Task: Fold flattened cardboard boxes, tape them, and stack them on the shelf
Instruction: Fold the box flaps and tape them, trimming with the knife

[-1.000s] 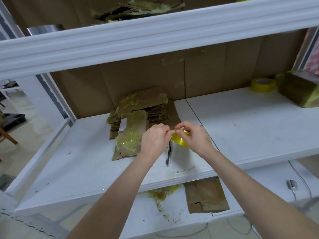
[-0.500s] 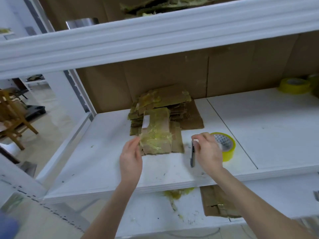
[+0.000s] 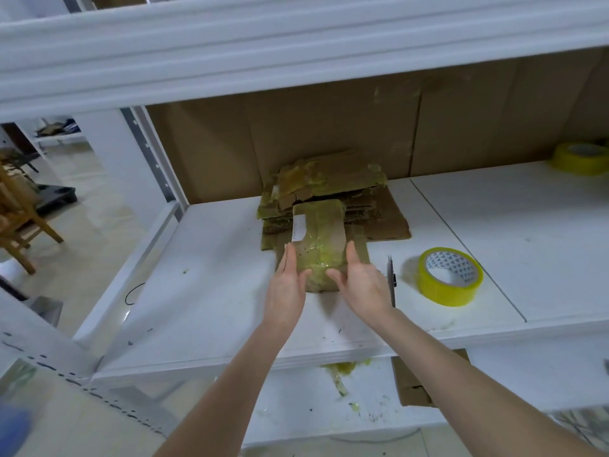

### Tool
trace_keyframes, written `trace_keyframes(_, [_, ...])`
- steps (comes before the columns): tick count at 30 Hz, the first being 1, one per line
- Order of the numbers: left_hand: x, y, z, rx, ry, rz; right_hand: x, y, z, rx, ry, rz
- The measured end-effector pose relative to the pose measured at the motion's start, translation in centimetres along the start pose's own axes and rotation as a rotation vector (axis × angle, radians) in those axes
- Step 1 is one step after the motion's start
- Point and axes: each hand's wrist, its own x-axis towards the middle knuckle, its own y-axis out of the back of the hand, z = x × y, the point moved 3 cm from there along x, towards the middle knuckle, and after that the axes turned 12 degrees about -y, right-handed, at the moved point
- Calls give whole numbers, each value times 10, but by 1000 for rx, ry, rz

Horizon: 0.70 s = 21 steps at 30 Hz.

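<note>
Head view: hands frame a flat box (image 3: 318, 245) on the shelf (image 3: 214, 291)

Seen from above, the left hand (image 3: 286, 285) and right hand (image 3: 362, 285) face each other, palms inward, with the box between them. The fingers of both are straight and held together, running along the box's long edges. The thumbs angle inward over its near end. Neither hand has closed round anything.

The box is a flattened brown piece wrapped in yellowish tape. Its far end lies on a stack (image 3: 329, 189) of more flattened cardboard just beyond the fingertips. Just outside the right hand lies what looks like a knife (image 3: 391, 278), thin and dark. Beyond that a tape roll (image 3: 449, 277) rests on its flat side. A second roll (image 3: 583, 158) sits well off to the right, near the back wall.

The step in hand looks like picking up this box to open it into shape. To do that well, take it by the two long edges and lift it free of the stack so nothing underneath drags along. Then press the opposite creases toward each other so the sides spring square. The old tape may stiffen the folds, so even pressure from both palms should serve better than a pinch at one corner. The right wrist is close to the knife, and lifting straight up would avoid brushing it.
</note>
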Motion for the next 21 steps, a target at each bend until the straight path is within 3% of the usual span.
trace_keyframes(4, [7,1,-10,-25,37,-18,12,-2,-1,-72,-77,19])
trace_keyframes(11, [8,5,-14,-131,74,-28,16,-5,3,-8,-29,-20])
trace_keyframes(18, [-41,18,-20,-248,49,88,-33,-7,3,-82,50,-20])
trace_keyframes(21, [-47,20,-18,-348,114,107,-40,-7,3,13,24,-64])
